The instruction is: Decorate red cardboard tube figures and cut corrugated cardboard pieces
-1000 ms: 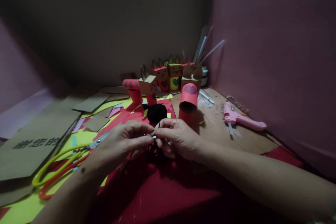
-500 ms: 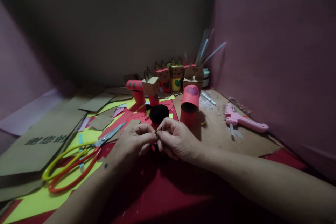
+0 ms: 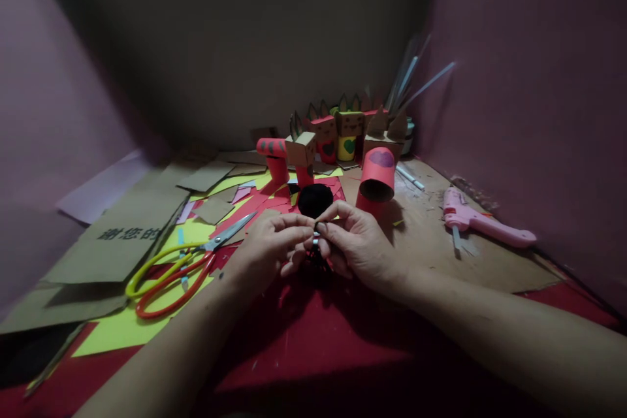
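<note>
My left hand (image 3: pixel 279 245) and my right hand (image 3: pixel 355 245) meet at the middle, fingertips almost touching. Both are closed in a pinch around a small dark piece (image 3: pixel 317 227), too small and dim to name. Some dark, tangled-looking material shows below the fingers, mostly in shadow. Just beyond the fingertips sits a round, fuzzy-looking black ball (image 3: pixel 316 200). Behind it stands a red paper-tube animal with a cardboard box head (image 3: pixel 300 149). To its right is a red tube (image 3: pixel 377 175) with a purple patch, its open end facing me.
Scissors (image 3: pixel 214 243) with yellow and red handles lie left, on paper scraps and cardboard (image 3: pixel 117 241). A pink glue gun (image 3: pixel 482 225) rests on the cardboard at right. Several box-headed figures (image 3: pixel 349 127) stand at the back, near a jar (image 3: pixel 408 134) with clear sticks.
The view has shifted, so the table's things appear farther right and slightly higher. My hands stay together in a pinch; the fingers have shifted slightly around the small dark piece.
</note>
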`<state>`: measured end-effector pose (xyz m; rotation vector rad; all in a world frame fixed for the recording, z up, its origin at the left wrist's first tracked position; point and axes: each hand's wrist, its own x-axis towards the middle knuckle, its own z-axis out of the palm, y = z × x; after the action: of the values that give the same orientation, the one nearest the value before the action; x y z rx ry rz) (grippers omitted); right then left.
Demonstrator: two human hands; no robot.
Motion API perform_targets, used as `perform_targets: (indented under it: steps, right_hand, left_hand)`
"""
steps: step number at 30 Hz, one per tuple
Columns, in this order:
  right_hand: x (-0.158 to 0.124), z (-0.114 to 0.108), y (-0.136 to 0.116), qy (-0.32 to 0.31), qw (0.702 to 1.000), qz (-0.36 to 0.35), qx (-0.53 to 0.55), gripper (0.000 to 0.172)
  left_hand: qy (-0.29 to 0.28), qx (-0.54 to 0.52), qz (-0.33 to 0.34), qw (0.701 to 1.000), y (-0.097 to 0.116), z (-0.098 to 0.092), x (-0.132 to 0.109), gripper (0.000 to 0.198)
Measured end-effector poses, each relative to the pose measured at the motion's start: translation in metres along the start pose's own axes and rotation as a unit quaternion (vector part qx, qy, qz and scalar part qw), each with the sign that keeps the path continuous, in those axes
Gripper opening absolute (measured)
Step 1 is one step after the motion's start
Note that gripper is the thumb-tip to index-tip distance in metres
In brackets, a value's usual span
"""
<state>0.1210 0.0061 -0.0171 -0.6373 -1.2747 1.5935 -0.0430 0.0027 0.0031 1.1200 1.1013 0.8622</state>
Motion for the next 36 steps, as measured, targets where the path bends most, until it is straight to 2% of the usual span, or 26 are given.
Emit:
perform_targets:
  steps: [3,8,16,22,29,36]
  right_hand:
    - [0.001,-0.002,0.002,0.004,1.000,0.006,0.005,0.018]
    - [0.001,-0.002,0.003,-0.006,1.000,0.015,0.011,0.019]
    - [0.005,-0.007,0.006,0.017,0.998,0.009,0.052,0.027]
    - [0.008,-0.007,0.007,0.041,0.995,0.036,0.080,0.024]
    - [0.009,-0.004,0.006,0.042,0.991,0.065,0.105,0.014]
    - [0.008,0.003,0.004,0.061,0.987,0.104,0.105,0.014]
  left_hand:
    - [-0.019,-0.015,-0.007,1.000,0.000,0.002,0.001,0.016]
    - [0.017,0.025,0.041,0.999,0.002,0.006,-0.002,0.017]
    - [0.001,0.038,0.041,0.998,0.000,-0.002,0.001,0.008]
    - [0.002,0.072,0.060,0.996,0.007,-0.005,-0.002,0.007]
    - [-0.048,0.152,0.103,0.982,0.011,-0.006,-0.004,0.009]
    - [-0.131,0.169,0.113,0.970,0.012,-0.004,-0.008,0.013]
